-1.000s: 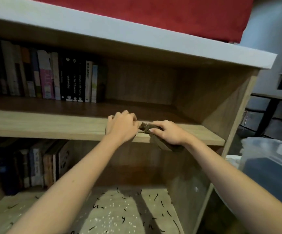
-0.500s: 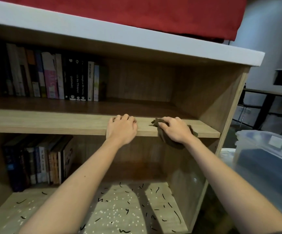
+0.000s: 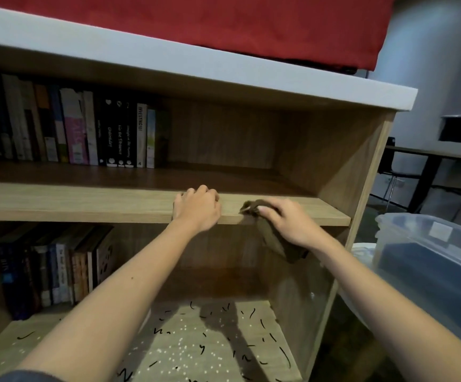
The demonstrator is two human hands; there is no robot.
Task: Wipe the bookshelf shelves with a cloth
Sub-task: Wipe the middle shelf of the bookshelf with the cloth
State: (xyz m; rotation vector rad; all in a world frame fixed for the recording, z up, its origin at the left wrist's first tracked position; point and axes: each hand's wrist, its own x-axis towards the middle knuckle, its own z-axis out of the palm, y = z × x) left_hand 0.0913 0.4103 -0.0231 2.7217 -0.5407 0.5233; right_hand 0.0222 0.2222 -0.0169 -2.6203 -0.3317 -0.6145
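A wooden bookshelf stands in front of me. Its middle shelf (image 3: 86, 205) has a light front edge. My right hand (image 3: 287, 221) holds a dark brown cloth (image 3: 272, 238) against that front edge, right of centre; part of the cloth hangs below the board. My left hand (image 3: 197, 208) grips the shelf's front edge just left of the cloth, its fingers curled over the top. The lower shelf (image 3: 256, 343) is strewn with white specks and short dark strands.
A row of books (image 3: 86, 133) stands at the left of the upper compartment, another row of books (image 3: 52, 268) below it. A translucent plastic bin (image 3: 438, 260) sits right of the bookshelf. A red cloth (image 3: 223, 20) lies on top.
My right hand slid the cloth to the right along the shelf's front edge, then a little way back toward the left hand. The left hand has kept its grip on the edge.
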